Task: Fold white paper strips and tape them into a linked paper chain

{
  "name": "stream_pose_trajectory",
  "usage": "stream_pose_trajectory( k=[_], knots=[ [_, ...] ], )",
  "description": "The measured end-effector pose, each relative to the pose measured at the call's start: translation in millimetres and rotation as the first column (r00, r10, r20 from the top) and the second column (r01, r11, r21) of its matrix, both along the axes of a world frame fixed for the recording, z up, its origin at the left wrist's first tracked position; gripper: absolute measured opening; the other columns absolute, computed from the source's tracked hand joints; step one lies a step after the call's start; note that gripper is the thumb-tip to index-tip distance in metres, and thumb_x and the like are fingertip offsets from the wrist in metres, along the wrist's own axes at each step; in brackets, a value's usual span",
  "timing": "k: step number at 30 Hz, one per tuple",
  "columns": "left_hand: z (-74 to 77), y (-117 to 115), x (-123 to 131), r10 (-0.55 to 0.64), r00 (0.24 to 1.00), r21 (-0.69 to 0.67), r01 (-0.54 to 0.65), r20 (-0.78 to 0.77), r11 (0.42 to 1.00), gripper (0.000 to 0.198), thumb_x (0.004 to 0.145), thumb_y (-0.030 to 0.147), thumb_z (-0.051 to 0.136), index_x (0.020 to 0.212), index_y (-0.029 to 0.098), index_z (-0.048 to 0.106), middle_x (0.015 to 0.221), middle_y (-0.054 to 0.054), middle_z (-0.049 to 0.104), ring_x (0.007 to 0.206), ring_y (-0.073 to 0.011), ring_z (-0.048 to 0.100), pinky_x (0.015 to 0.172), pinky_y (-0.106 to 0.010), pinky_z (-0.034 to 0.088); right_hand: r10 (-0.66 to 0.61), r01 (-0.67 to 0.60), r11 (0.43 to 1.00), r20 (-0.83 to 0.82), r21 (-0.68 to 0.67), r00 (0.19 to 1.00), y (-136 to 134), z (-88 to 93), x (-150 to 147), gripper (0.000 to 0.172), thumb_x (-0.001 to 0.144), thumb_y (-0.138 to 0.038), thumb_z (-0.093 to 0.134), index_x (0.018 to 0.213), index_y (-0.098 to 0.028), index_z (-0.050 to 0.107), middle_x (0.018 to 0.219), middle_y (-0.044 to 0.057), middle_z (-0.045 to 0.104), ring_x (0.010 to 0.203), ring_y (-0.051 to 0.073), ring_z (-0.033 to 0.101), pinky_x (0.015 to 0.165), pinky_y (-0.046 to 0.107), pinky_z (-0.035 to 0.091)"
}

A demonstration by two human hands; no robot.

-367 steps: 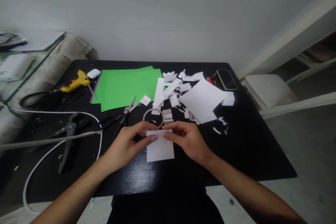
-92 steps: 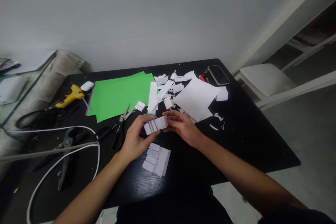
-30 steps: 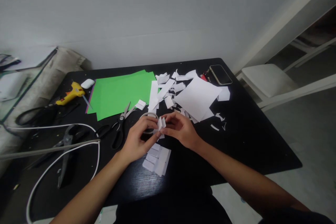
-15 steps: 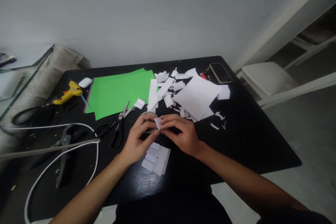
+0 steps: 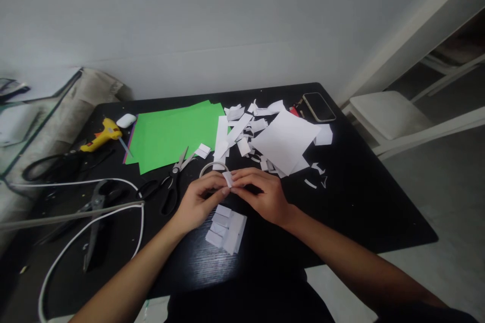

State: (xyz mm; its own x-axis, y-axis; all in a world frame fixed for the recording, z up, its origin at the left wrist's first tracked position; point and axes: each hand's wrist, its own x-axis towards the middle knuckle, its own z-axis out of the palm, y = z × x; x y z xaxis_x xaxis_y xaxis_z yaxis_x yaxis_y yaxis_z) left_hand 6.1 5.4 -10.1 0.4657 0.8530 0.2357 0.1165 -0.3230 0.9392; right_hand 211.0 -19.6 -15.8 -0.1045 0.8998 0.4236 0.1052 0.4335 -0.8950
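Observation:
A small white piece of paper (image 5: 228, 178) is pinched between my left hand (image 5: 200, 199) and my right hand (image 5: 262, 193), fingertips of both closed on it. Just behind my left fingers a pale ring (image 5: 214, 164), which looks like a tape roll, shows its upper rim; its lower part is hidden. Nearer to me lie several small folded white papers (image 5: 226, 229), grouped on the black table (image 5: 341, 202). Open-bladed black scissors (image 5: 173, 177) rest left of my left hand. Another small folded paper (image 5: 202, 150) sits beyond them.
Green sheets (image 5: 174, 133) lie at the back. White scraps (image 5: 242, 126) and a larger white sheet (image 5: 286, 139) lie right of them. A phone (image 5: 319, 107) is at the far right corner. At left are a yellow glue gun (image 5: 104, 135), larger scissors (image 5: 93, 222) and a white cable (image 5: 141, 227).
My hands keep the paper pinched at nearly the same spot, with the paper turned slightly. More of the ring's upper rim shows behind my left fingers. The view has shifted a little.

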Motion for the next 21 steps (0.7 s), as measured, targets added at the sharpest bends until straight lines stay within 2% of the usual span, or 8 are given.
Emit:
stream_pose_trajectory(
  k=[7, 18, 21],
  knots=[
    [-3.8, 0.2, -0.2, 0.029, 1.000, -0.058, -0.030, -0.006, 0.998, 0.016, 0.096, 0.031, 0.071, 0.085, 0.020, 0.074, 0.080, -0.003, 0.067, 0.074, -0.0175, 0.063, 0.068, -0.031, 0.051, 0.013, -0.014, 1.000, 0.045, 0.009, 0.999, -0.7, 1.4, 0.4, 0.007, 0.094, -0.025, 0.076, 0.097, -0.029, 0.081, 0.104, 0.006, 0.083, 0.101, 0.026, 0.079, 0.095, 0.046, 0.064],
    [-5.7, -2.7, 3.1, 0.050, 0.999, 0.022, -0.050, -0.010, 0.999, 0.015, 0.096, 0.022, 0.070, 0.081, 0.019, 0.072, 0.079, -0.001, 0.067, 0.074, -0.0140, 0.062, 0.069, -0.026, 0.049, -0.035, 0.010, 0.985, 0.143, 0.172, 0.989, -3.3, -1.6, -1.2, 0.010, 0.099, -0.016, 0.066, 0.102, -0.021, 0.075, 0.102, 0.009, 0.081, 0.097, 0.022, 0.078, 0.089, 0.037, 0.065],
    [-5.4, -3.5, 4.1, 0.055, 0.998, 0.036, -0.055, -0.001, 0.998, 0.014, 0.095, 0.021, 0.071, 0.081, 0.019, 0.071, 0.079, -0.001, 0.068, 0.074, -0.0134, 0.062, 0.070, -0.025, 0.049, -0.037, 0.013, 0.986, 0.144, 0.165, 0.989, -3.7, -2.0, -1.4, 0.011, 0.099, -0.013, 0.066, 0.101, -0.020, 0.074, 0.103, 0.010, 0.080, 0.098, 0.021, 0.078, 0.090, 0.036, 0.064]
  ],
)
